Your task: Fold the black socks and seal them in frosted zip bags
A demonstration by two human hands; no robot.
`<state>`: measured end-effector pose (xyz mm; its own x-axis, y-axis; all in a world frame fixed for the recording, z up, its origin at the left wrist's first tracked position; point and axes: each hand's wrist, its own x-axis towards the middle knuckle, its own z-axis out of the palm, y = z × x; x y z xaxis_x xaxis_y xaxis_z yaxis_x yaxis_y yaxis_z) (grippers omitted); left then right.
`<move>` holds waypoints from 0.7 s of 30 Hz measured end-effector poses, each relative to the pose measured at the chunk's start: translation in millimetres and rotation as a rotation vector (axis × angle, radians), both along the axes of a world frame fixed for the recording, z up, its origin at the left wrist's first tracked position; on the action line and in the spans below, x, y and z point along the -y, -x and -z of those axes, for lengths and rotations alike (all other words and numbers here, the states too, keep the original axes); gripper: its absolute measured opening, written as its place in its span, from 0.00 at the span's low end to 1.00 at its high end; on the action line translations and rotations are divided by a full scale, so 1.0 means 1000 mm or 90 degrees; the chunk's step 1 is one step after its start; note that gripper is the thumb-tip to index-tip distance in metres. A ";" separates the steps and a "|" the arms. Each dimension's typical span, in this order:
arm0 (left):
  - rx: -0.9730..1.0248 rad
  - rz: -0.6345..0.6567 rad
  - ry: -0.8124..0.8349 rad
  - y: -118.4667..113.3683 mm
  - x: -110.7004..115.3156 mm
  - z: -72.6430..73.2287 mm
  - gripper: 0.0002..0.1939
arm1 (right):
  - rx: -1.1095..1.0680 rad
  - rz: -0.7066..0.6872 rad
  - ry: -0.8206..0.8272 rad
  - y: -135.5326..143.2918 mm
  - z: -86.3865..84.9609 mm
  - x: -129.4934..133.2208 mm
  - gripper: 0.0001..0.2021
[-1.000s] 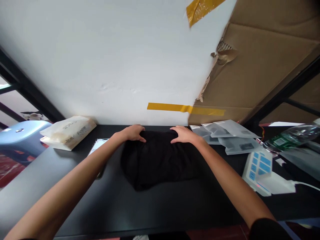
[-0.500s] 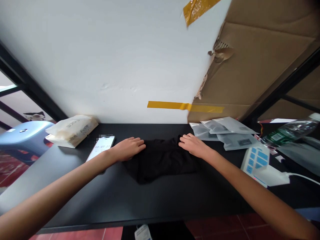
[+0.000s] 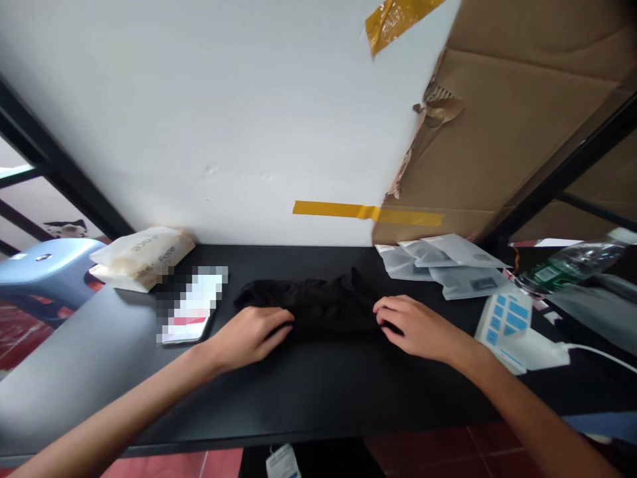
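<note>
A piece of black cloth lies bunched into a wide strip on the black table, its exact kind hard to make out against the dark top. At its near left edge, my left hand is closed on the fabric, thumb toward me. My right hand pinches the cloth's near right end between thumb and fingers. A small dark tip of fabric sticks up at the far right of the strip.
To the left lie a phone and a tissue pack, with a blue stool beyond. Frosted plastic bags, a white device with blue buttons and a plastic bottle are on the right.
Both hands have moved from the cloth's far edge to its near edge, closer to me. The cloth is now a narrower strip, its near part no longer hanging toward me.
</note>
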<state>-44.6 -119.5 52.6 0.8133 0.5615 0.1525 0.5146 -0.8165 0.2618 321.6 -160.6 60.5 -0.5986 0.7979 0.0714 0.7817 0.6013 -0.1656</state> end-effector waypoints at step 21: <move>-0.184 -0.316 -0.132 -0.004 -0.091 0.009 0.16 | 0.032 0.298 -0.161 0.060 0.012 -0.099 0.12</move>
<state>-40.5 -28.5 43.7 0.4873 0.8661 0.1114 0.8731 -0.4805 -0.0831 261.3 -61.9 48.3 -0.1910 0.9418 0.2768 0.9790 0.2032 -0.0161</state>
